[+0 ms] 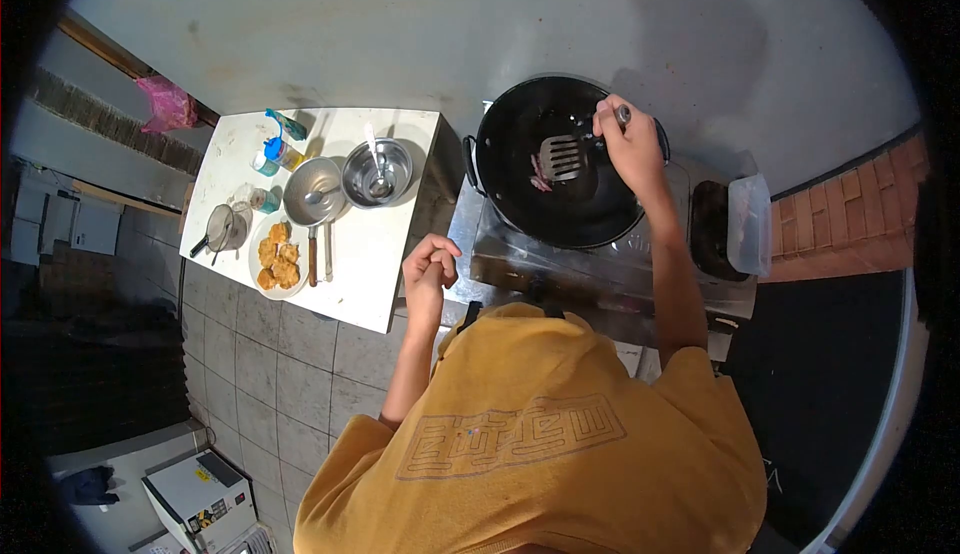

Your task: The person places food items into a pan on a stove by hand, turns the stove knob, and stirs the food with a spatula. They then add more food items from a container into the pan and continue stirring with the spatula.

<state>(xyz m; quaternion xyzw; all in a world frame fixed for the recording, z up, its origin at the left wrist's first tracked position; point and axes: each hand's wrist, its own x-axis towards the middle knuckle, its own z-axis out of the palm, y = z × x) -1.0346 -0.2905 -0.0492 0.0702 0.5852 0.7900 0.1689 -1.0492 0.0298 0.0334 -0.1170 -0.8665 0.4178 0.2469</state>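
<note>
My right hand (628, 149) is wrapped round the dark handle of a slotted spatula (560, 158), over the right side of a black wok (520, 214). The spatula's metal head rests low inside the wok, beside a few small purplish slices (538, 179) that look like onion. The wok sits on a metal stove (560, 271), a loop handle at each side. Held in the air between the stove and the white table, my left hand (430, 266) has its fingers curled in, with nothing visible in them.
On the white table (355, 274) at left are a plate of golden fried pieces (285, 264), a metal bowl with a spoon (378, 174), a metal pan (313, 192), a strainer (222, 229) and several small bottles and jars. A clear plastic container (748, 226) stands right of the stove.
</note>
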